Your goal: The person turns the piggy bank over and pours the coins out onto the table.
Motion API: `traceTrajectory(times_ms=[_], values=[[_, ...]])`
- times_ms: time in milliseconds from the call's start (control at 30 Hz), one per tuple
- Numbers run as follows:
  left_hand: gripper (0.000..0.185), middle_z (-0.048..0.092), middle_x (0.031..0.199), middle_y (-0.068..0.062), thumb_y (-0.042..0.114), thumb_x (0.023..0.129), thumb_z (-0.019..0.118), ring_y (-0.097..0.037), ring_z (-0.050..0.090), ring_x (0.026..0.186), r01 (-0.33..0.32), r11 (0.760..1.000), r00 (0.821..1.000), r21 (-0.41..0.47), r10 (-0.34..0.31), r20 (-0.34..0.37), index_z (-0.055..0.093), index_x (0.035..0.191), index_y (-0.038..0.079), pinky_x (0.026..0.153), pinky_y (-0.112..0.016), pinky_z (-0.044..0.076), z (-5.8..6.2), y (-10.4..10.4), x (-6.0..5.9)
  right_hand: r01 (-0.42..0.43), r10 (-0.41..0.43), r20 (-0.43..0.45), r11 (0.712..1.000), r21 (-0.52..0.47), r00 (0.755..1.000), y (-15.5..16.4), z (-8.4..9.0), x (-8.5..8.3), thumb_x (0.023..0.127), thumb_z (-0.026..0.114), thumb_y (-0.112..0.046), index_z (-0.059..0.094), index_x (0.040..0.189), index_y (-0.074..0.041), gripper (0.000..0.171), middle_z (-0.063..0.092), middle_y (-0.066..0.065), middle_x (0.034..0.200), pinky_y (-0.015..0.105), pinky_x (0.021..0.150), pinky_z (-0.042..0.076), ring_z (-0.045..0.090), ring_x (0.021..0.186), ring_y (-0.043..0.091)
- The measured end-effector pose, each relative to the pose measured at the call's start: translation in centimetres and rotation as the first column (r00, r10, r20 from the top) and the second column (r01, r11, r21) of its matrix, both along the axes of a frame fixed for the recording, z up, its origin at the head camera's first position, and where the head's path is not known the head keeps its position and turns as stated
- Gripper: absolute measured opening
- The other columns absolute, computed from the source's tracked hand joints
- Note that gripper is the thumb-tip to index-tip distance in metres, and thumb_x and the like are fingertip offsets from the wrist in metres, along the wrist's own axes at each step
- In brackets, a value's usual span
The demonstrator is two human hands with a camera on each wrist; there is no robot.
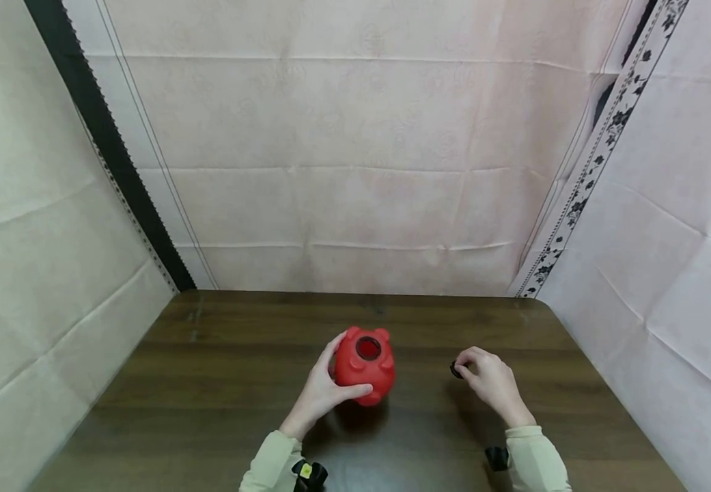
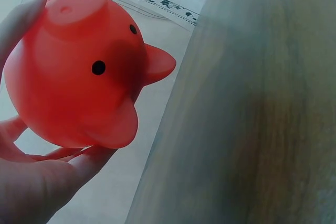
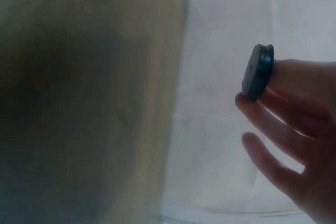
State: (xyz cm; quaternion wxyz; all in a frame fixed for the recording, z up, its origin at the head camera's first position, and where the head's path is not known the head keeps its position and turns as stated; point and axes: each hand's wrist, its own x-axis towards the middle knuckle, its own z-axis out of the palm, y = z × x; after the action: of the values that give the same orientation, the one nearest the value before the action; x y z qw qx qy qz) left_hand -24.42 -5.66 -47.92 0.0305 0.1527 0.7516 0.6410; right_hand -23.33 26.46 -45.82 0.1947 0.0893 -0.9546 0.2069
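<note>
One raised left hand (image 1: 323, 392) grips the pig (image 1: 366, 373).

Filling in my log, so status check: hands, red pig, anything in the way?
Left hand gripping red pig, its round hole uncovered. Right hand pinching black plug, apart from pig. No obstacle seen between them.

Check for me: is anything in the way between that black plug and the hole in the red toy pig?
Nothing visible. The black plug, pinched in the right grip, has only open space between it and the uncovered hole in the red toy pig. The left grip holds the pig's side, clear of the hole.
</note>
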Motion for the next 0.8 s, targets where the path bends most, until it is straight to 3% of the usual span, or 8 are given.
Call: traceTrajectory(times_ms=[300,533,800], values=[[0.091,0.047,0.142,-0.001,0.026,0.072,0.085,-0.027,0.046,0.127,-0.009,1.0,1.0,0.02,0.009,0.03,0.033,0.147,0.033,0.093,-0.043,0.054,0.1,-0.4,0.0,-0.012,0.008,0.065,0.998,0.064,0.998,0.6,-2.6,-0.8,0.079,0.075,-0.008,0.068,0.075,-0.015,0.011,0.068,-0.001,0.082,0.036,0.062,0.049,0.06,0.068,0.015],[0.089,0.047,0.141,-0.001,0.025,0.073,0.084,-0.028,0.046,0.127,0.005,0.998,0.997,0.056,-0.009,0.076,0.034,0.146,0.035,0.092,-0.043,0.055,0.8,-0.2,0.2,-0.049,0.037,0.101,0.992,0.119,0.994,0.5,-2.7,-0.8,0.078,0.076,-0.007,0.063,0.068,-0.017,0.019,0.064,-0.005,0.081,0.033,0.061,0.047,0.056,0.065,0.011],[0.089,0.048,0.141,-0.004,0.026,0.075,0.082,-0.028,0.048,0.126,0.026,0.995,0.994,0.1,-0.037,0.102,0.031,0.148,0.033,0.091,-0.042,0.056,0.9,-0.1,0.0,-0.074,0.05,0.15,0.985,0.158,0.987,0.5,-2.6,-1.3,0.078,0.076,-0.008,0.066,0.069,-0.016,0.016,0.061,-0.004,0.079,0.035,0.062,0.049,0.057,0.066,0.012]])
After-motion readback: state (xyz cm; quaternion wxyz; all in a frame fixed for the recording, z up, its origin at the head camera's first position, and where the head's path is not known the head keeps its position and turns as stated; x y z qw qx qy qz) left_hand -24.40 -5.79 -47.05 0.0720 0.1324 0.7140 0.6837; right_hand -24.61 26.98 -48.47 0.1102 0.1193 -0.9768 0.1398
